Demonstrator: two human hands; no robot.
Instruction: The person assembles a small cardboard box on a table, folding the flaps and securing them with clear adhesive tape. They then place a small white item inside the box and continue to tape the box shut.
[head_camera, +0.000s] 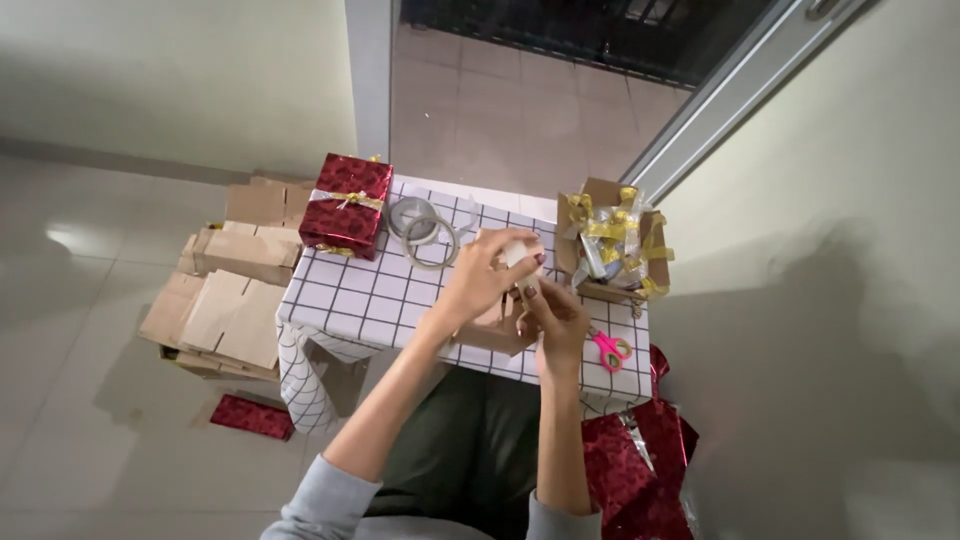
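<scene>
While your left hand (487, 272) grips the white tape roll (519, 250) just above the small brown box (497, 322), your right hand (556, 318) pinches at it from below, fingers closed; the pink scissors (610, 350) lie right of the box, nearer your right hand.

On table (350, 300): wrapped gift box (346, 204) at far left corner; tape rolls (424, 228) just right of it; ribbon-filled carton (612, 243) at far right; scissors (609, 349) near right edge. Left of table, on floor: flattened cardboard stack (228, 290).
</scene>
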